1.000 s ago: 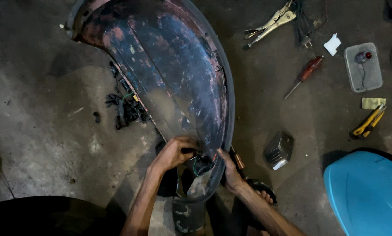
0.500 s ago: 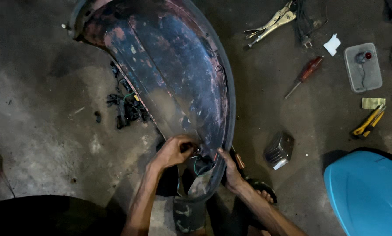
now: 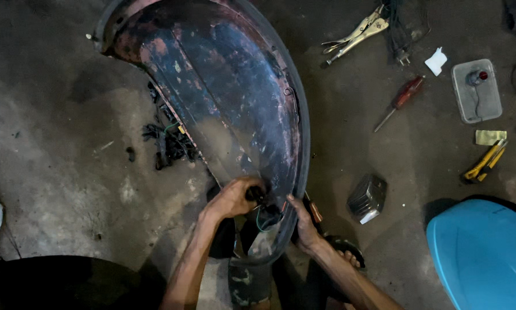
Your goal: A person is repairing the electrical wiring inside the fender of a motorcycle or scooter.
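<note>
Concrete floor: both hands pinch the fender's lower rim.

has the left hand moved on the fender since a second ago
No. The left hand sits at the same spot on the fender, just as far from the screwdriver on the floor.

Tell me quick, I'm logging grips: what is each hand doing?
Left hand: closed on a small dark part inside the fender.
Right hand: gripping the fender's edge.
</note>
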